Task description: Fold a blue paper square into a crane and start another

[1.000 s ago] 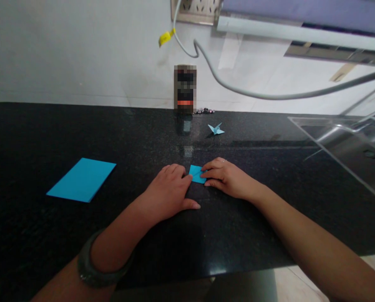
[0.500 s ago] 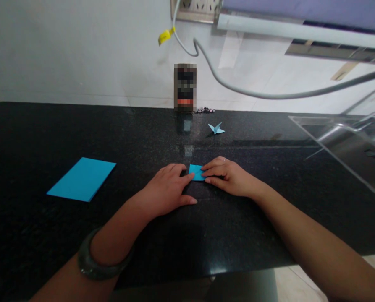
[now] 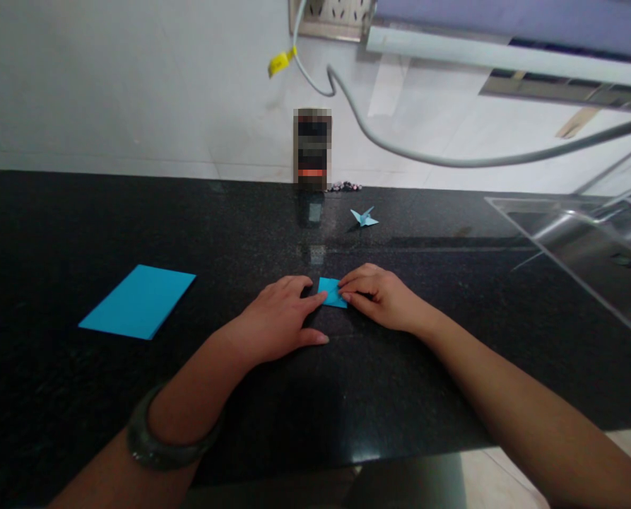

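A small folded square of blue paper (image 3: pixel 332 288) lies flat on the dark speckled counter. My left hand (image 3: pixel 288 311) is at its left side, index fingertip pressing on the paper, thumb stretched apart on the counter. At the right edge, my right hand (image 3: pixel 379 297) has thumb and fingers closed together on the paper, covering part of that edge. Farther left rests a larger stack of blue paper sheets (image 3: pixel 138 302). Beyond my hands sits a small light-blue origami crane (image 3: pixel 364 218).
A phone-like device (image 3: pixel 312 148), its screen blurred, leans against the wall with a beaded strap (image 3: pixel 345 186) beside it. A grey cable (image 3: pixel 400 150) hangs in front of the wall. On the right is a metal sink (image 3: pixel 601 261). The counter's front edge runs below my hands.
My right hand's fingers have drawn closer together at the paper's right edge, and more of its lower right corner shows. My left hand stays nearly in place.
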`<state>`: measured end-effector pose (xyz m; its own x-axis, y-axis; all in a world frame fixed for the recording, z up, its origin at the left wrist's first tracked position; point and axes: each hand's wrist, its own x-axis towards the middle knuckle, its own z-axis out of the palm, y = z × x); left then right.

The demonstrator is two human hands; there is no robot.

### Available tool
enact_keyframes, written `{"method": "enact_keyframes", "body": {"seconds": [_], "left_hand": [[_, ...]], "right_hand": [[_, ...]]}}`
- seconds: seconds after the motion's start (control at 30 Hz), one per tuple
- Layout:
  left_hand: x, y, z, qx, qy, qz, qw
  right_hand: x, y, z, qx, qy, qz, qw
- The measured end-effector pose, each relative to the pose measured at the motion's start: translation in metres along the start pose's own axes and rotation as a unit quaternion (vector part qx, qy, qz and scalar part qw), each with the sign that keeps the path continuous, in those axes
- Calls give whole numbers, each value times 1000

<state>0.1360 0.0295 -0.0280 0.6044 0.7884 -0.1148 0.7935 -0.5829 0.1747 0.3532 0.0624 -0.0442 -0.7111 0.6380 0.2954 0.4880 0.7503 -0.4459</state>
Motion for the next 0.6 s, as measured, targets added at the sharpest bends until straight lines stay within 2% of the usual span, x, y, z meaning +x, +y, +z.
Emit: {"method": "enact_keyframes", "body": {"seconds": [0.27,0.6], "left_hand": [[-1,-1,2,-2,7,2,1000],[0,-4,-9,6,1,9,1000]], "right_hand": [[6,-6,13,-81,46,94,991],[7,-2,16,-68,48,107,991]]}}
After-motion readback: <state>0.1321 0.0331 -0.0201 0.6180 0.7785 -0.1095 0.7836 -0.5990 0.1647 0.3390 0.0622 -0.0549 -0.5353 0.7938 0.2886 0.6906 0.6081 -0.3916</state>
